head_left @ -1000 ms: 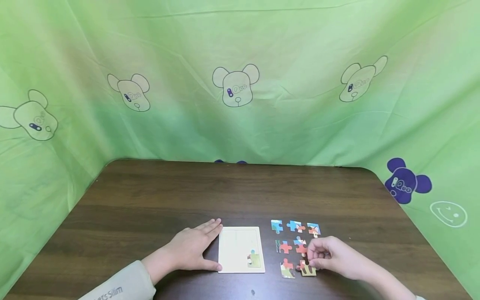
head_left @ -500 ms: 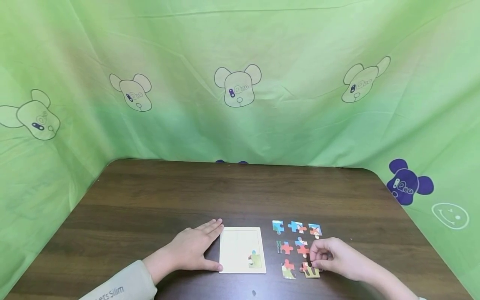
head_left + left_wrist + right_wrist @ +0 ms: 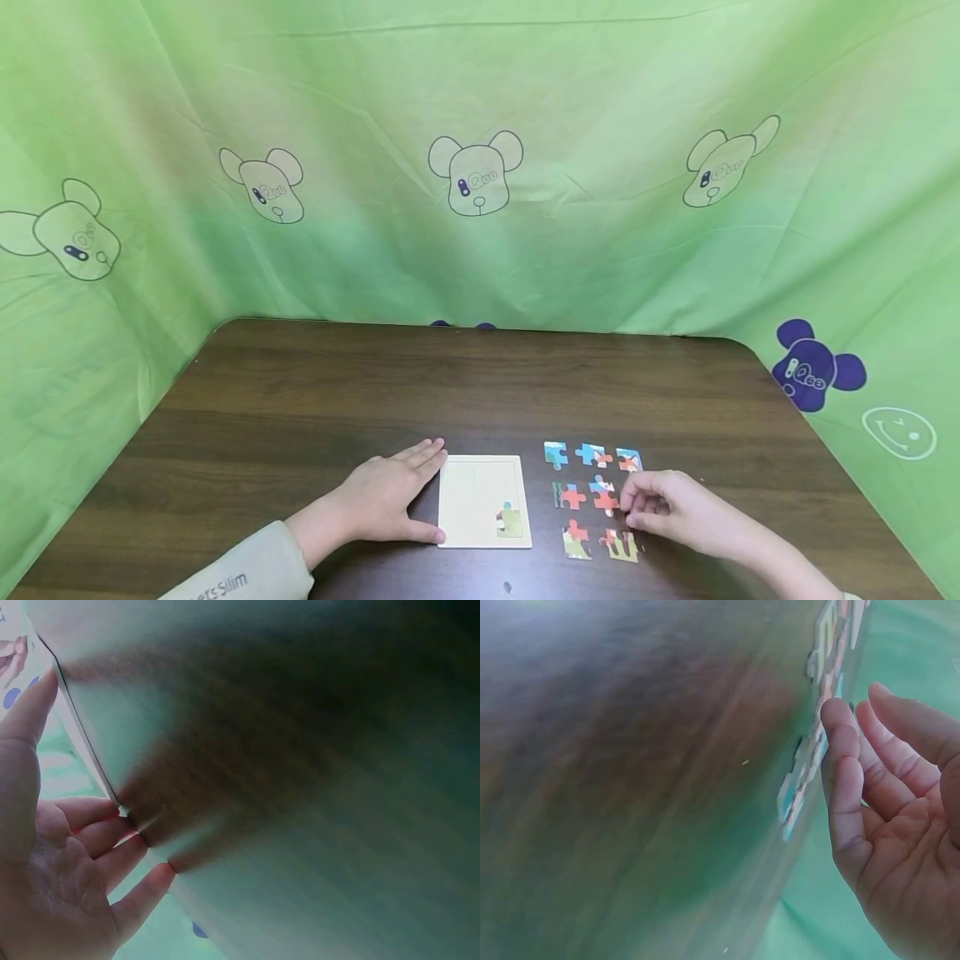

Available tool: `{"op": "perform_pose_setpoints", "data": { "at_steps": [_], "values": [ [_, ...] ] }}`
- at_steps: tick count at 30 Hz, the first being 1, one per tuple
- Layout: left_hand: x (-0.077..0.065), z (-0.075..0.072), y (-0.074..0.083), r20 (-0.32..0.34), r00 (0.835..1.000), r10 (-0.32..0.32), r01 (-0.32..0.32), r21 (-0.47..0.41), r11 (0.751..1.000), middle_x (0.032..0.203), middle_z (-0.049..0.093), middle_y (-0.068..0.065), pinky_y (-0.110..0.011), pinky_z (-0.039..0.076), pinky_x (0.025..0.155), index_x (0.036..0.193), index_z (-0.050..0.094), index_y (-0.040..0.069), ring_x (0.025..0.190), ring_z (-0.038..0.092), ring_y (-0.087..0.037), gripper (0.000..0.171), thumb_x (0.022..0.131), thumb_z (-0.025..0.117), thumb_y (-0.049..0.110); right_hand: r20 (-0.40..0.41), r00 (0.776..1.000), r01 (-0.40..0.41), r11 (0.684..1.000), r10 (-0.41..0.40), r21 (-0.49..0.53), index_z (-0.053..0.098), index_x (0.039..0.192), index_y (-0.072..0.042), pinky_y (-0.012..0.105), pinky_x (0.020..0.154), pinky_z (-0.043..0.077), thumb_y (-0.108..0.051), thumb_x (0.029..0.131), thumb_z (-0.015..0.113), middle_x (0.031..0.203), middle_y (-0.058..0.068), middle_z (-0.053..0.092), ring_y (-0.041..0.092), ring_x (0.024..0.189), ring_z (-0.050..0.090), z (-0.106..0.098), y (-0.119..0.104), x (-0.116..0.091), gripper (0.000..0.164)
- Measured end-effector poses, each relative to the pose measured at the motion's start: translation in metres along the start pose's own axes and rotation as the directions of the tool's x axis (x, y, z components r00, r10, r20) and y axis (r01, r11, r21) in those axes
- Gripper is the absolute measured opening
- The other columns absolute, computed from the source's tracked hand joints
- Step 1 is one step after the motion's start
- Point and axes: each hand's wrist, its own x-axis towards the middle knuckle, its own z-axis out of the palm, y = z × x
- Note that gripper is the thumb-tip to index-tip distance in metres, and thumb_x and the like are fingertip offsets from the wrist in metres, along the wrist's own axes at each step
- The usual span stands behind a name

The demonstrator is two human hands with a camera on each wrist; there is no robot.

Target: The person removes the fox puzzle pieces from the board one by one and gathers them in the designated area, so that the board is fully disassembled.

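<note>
My left hand (image 3: 390,498) lies with straight fingers along the left side of a pale wooden puzzle tray (image 3: 468,500), its fingertips and thumb touching the edge. One puzzle piece (image 3: 510,522) sits in the tray's lower right corner. Beside the loose pieces is my right hand (image 3: 667,508), fingers bent. Just below its thumb lies a yellow-and-brown puzzle piece (image 3: 622,546), slightly turned and apart from the hand. In the right wrist view the palm of the right hand (image 3: 900,817) looks bare, but whether something thin sits between the fingertips is unclear.
Several loose puzzle pieces lie in rows right of the tray, among them a blue one (image 3: 556,453), a red one (image 3: 573,496) and a red-and-green one (image 3: 577,541). Behind the dark wooden table (image 3: 450,383) hangs a green curtain (image 3: 480,250).
The yellow-and-brown piece has shifted slightly right and turned. My right hand has come a little away from it. The left hand and tray have stayed in place.
</note>
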Motion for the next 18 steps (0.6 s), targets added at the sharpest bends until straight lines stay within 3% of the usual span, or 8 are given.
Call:
{"op": "perform_pose_setpoints", "data": {
  "at_steps": [5, 18],
  "values": [
    [0.000, 0.000, 0.000, -0.001, 1.000, 0.003, -0.003, 0.008, 1.000, 0.161, 0.036, -0.006, -0.053, 0.051, 0.097, 0.152, 0.041, 0.008, 0.148, 0.037, -0.019, 0.102, 0.077, 0.065, 0.073, 0.008, 1.000, 0.002, 1.000, -0.002, -0.015, 0.064, 0.091, -0.011, 0.021, 0.061, 0.049, -0.004, 0.090, 0.069, 0.082, -0.006, 0.067, -0.004, 0.075, 0.057, 0.001, -0.008, 0.013, 0.009],
    [-0.001, -0.002, 0.000, -0.001, 1.000, 0.001, -0.001, 0.022, 1.000, 0.161, 0.037, -0.005, -0.052, 0.051, 0.097, 0.151, 0.041, 0.008, 0.148, 0.037, -0.019, 0.101, 0.077, 0.065, 0.073, 0.068, 0.998, 0.001, 0.999, 0.002, -0.038, 0.068, 0.092, -0.011, 0.019, 0.060, 0.048, -0.008, 0.090, 0.070, 0.080, -0.009, 0.064, -0.006, 0.069, 0.050, 0.015, -0.033, 0.058, 0.005]
  ]
}}
